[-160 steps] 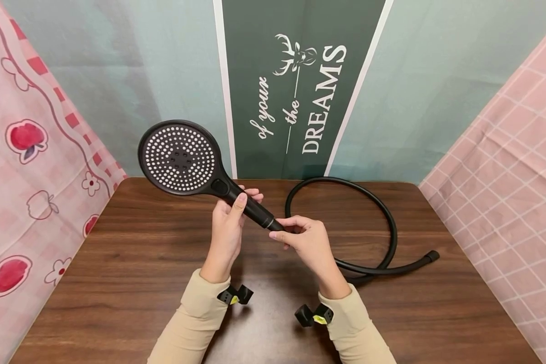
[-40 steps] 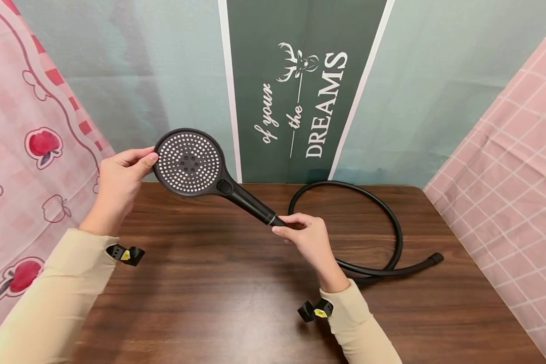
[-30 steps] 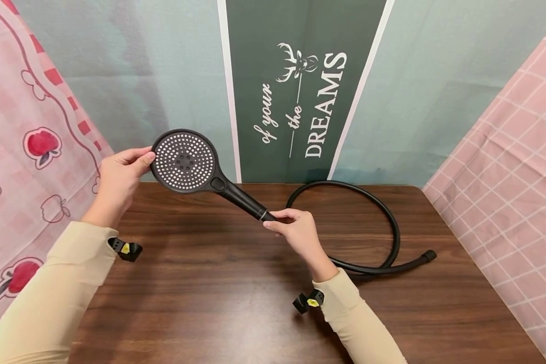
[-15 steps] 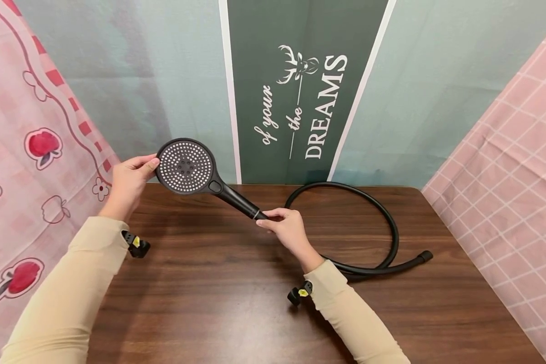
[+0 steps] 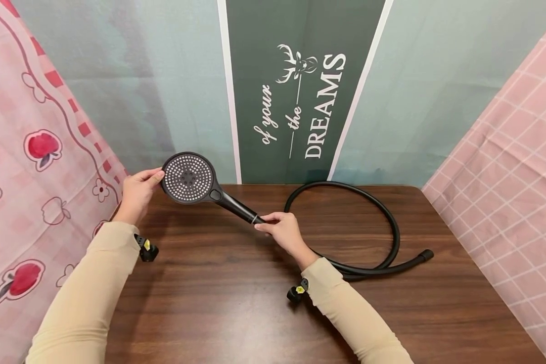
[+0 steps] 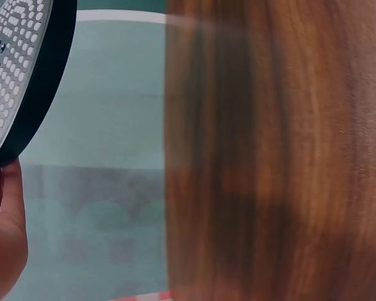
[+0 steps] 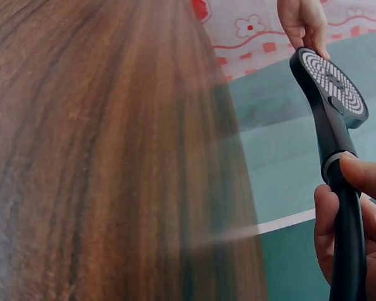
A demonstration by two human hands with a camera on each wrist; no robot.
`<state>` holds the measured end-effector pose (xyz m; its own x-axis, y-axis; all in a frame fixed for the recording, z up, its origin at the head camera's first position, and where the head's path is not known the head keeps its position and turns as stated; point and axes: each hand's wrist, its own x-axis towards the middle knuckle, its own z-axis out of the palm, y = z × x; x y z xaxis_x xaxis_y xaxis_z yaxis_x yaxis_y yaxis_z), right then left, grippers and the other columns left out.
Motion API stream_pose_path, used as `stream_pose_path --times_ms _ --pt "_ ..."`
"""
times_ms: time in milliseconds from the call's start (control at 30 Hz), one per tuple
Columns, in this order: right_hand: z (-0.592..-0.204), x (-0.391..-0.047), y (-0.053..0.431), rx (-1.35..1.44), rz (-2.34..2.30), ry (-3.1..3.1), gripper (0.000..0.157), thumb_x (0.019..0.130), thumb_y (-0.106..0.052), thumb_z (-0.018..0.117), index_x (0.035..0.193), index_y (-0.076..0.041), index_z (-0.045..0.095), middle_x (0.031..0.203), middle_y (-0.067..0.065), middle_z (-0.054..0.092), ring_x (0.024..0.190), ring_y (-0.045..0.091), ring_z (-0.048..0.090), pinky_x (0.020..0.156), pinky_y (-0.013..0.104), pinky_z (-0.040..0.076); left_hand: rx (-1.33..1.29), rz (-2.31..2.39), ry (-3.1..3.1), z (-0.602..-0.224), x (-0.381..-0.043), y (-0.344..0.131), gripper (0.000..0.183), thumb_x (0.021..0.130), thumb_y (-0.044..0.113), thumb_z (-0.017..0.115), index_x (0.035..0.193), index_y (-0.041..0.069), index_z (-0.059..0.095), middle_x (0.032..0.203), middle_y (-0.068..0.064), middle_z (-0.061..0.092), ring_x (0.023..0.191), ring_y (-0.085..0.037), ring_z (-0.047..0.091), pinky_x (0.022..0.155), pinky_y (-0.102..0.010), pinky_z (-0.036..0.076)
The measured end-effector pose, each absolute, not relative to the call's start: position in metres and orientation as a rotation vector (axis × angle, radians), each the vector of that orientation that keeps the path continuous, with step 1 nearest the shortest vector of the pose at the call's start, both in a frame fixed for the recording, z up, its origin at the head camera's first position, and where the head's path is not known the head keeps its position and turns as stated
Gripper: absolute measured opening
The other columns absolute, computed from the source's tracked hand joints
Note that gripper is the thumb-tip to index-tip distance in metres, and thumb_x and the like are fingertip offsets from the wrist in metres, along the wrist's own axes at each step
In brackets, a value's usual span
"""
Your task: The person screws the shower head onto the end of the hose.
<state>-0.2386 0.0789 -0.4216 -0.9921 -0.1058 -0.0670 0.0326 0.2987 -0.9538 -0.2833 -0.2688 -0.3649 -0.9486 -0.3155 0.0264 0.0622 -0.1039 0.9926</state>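
Observation:
A black shower head [image 5: 188, 178] with white nozzles faces me, its handle slanting down to the right, held above the table. My left hand [image 5: 138, 194] pinches the left rim of its round face. At the handle's lower end, my right hand [image 5: 282, 230] pinches the end of a black shower hose [image 5: 393, 227], which meets the handle there. In the right wrist view the hose [image 7: 348, 251] runs between thumb and fingers, lined up with the handle. Beyond my right hand the hose loops over the table, its other end fitting lying at the right.
The brown wooden table [image 5: 218, 308] ends at a green wall cloth [image 5: 296, 91] with printed words and a deer. A pink patterned cloth [image 5: 18, 202] hangs at the left, a pink checked one [image 5: 509, 167] at the right.
My left hand has gone from the handle to the rim of the shower head's face. Over the last second, both hands lowered the shower head; the right also shifted a little left.

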Motion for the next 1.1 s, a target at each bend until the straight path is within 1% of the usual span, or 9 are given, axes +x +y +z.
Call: stream_pose_path --times_ms 67,133,267,333,467,533,767,933,1100 --pt "-0.425 -0.239 0.078 -0.073 -1.777 2.441 0.022 0.077 -0.014 0.085 0.095 -0.004 0.079 0.082 0.012 0.076 0.062 0.026 0.069 0.057 0.026 0.055 0.29 -2.117 -1.942 -0.371 -0.282 -0.269 0.023 0.092 0.008 0.068 0.079 0.025 0.076 0.076 0.02 0.071 0.072 0.008 0.065 0.068 -0.006 0.054" --pt "-0.428 -0.239 0.077 -0.078 -1.76 2.442 0.022 0.077 -0.014 0.085 0.096 -0.003 0.078 0.082 0.012 0.076 0.062 0.023 0.069 0.056 0.025 0.054 0.317 -2.099 -1.966 -0.377 -0.281 -0.27 0.022 0.093 0.01 0.068 0.08 0.026 0.075 0.076 0.021 0.07 0.072 0.008 0.065 0.067 -0.006 0.054" --pt "-0.433 -0.239 0.077 -0.072 -1.726 2.445 0.022 0.078 -0.014 0.084 0.096 -0.003 0.078 0.086 0.014 0.076 0.071 0.032 0.073 0.06 0.029 0.058 0.384 -2.078 -2.0 -0.388 -0.282 -0.27 0.021 0.093 0.011 0.068 0.08 0.026 0.073 0.075 0.022 0.069 0.071 0.009 0.063 0.066 -0.005 0.053" --pt "-0.435 -0.239 0.076 -0.064 -1.71 2.454 0.022 0.078 -0.014 0.084 0.096 -0.002 0.078 0.087 0.015 0.076 0.069 0.029 0.073 0.061 0.03 0.06 0.408 -2.078 -2.005 -0.394 -0.283 -0.27 0.018 0.094 0.012 0.068 0.082 0.024 0.074 0.075 0.022 0.068 0.071 0.009 0.063 0.067 -0.005 0.052" --pt "-0.44 -0.24 0.075 -0.058 -1.695 2.463 0.023 0.078 -0.013 0.084 0.096 -0.001 0.078 0.088 0.016 0.076 0.062 0.016 0.071 0.061 0.029 0.06 0.438 -2.028 -2.06 -0.404 -0.285 -0.27 0.014 0.094 0.015 0.067 0.086 0.023 0.074 0.076 0.025 0.066 0.073 0.009 0.061 0.068 -0.006 0.052" --pt "-0.443 -0.24 0.074 -0.06 -1.691 2.465 0.022 0.077 -0.013 0.084 0.095 -0.001 0.078 0.089 0.017 0.076 0.061 0.013 0.07 0.061 0.028 0.06 0.45 -2.022 -2.066 -0.409 -0.285 -0.271 0.015 0.095 0.015 0.067 0.085 0.024 0.074 0.076 0.025 0.066 0.072 0.009 0.061 0.068 -0.006 0.052" --pt "-0.453 -0.241 0.07 -0.068 -1.654 2.462 0.021 0.078 -0.012 0.084 0.095 -0.001 0.078 0.085 0.015 0.077 0.062 0.011 0.069 0.058 0.022 0.057 0.491 -2.086 -2.031 -0.425 -0.283 -0.274 0.025 0.095 0.013 0.066 0.076 0.029 0.071 0.074 0.024 0.067 0.071 0.009 0.061 0.065 -0.006 0.052" --pt "-0.457 -0.241 0.071 -0.047 -1.643 2.466 0.02 0.079 -0.012 0.083 0.095 -0.001 0.077 0.083 0.015 0.076 0.061 0.008 0.067 0.056 0.019 0.054 0.495 -2.144 -2.009 -0.431 -0.283 -0.273 0.023 0.095 0.013 0.065 0.079 0.028 0.072 0.078 0.022 0.068 0.073 0.008 0.062 0.067 -0.007 0.053" --pt "-0.458 -0.241 0.071 -0.072 -1.623 2.465 0.02 0.079 -0.012 0.082 0.096 -0.001 0.077 0.082 0.015 0.076 0.061 0.008 0.068 0.056 0.02 0.054 0.557 -2.182 -1.975 -0.435 -0.282 -0.274 0.021 0.095 0.011 0.065 0.081 0.023 0.073 0.077 0.021 0.067 0.073 0.007 0.061 0.066 -0.007 0.053"
